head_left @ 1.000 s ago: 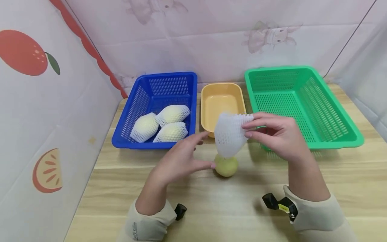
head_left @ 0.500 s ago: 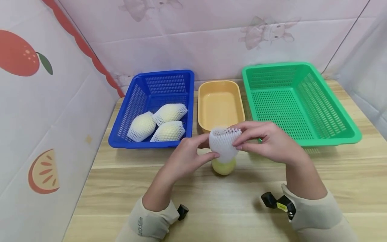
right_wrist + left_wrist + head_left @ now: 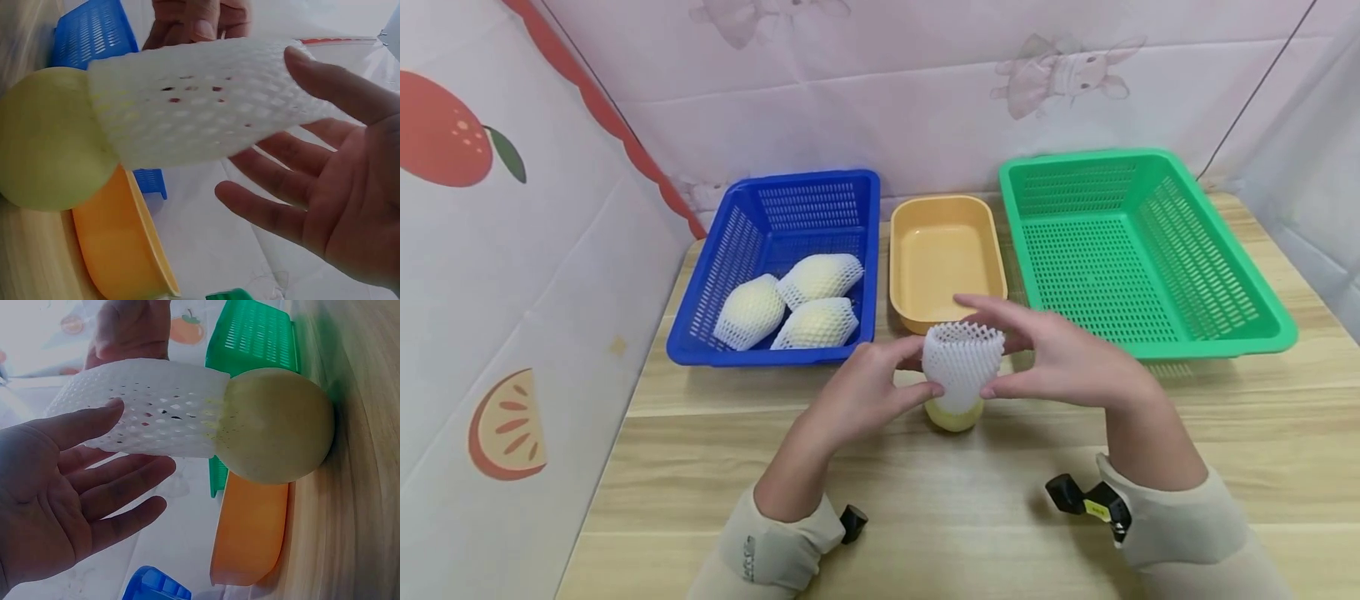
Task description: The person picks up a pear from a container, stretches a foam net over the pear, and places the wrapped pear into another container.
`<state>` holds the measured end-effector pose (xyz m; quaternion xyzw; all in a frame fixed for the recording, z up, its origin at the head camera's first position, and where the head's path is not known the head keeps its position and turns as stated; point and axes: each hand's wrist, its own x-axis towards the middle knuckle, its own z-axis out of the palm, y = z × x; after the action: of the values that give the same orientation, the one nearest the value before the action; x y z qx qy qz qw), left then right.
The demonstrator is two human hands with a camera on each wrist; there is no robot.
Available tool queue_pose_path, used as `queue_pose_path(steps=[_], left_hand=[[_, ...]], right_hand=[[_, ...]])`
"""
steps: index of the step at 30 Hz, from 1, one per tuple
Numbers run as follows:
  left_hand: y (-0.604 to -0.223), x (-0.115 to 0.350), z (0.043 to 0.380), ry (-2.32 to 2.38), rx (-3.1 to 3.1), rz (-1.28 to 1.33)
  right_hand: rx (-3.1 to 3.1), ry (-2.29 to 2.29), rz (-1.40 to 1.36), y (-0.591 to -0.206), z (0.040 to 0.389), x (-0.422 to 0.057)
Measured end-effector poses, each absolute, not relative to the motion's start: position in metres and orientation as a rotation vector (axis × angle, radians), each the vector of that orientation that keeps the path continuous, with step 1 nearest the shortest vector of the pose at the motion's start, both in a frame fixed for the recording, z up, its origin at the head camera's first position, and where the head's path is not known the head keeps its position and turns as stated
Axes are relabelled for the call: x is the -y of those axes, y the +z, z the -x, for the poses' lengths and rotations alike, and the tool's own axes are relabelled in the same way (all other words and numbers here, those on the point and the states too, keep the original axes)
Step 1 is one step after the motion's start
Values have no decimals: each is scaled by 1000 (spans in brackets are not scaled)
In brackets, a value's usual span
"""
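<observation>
A round yellow-green fruit (image 3: 953, 419) rests on the wooden table, its upper end inside a white foam fruit net (image 3: 962, 367). The net stands upright over it, its open mesh rim at the top. From the left, my left hand (image 3: 868, 392) pinches the net, thumb in front and fingers behind. My right hand (image 3: 1063, 358) holds the other side with thumb and fingers, its index finger raised past the rim. The left wrist view shows the fruit's lower part (image 3: 281, 425) bare; the right wrist view shows the net's side (image 3: 187, 106) between both hands.
A blue basket (image 3: 700, 357) at the left holds several net-wrapped fruits (image 3: 816, 323). Behind my hands stands a small yellow-orange tub (image 3: 947, 258). A large green basket (image 3: 1097, 267) is at the right. A printed cloth wall (image 3: 895, 108) closes off the back.
The net has come down onto the fruit and its rim has widened. My left hand has moved in to take hold of it. My right hand has shifted its hold, raising its index finger.
</observation>
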<state>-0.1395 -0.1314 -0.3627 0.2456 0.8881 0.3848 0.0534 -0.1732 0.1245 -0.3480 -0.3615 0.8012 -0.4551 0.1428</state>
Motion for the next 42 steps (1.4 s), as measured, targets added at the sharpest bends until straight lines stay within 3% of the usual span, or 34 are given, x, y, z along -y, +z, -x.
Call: queue_pose_path(steps=[42], left_hand=[[-398, 118, 150, 631, -2715, -593]], right_hand=[[-2553, -773, 880, -390, 175, -98]])
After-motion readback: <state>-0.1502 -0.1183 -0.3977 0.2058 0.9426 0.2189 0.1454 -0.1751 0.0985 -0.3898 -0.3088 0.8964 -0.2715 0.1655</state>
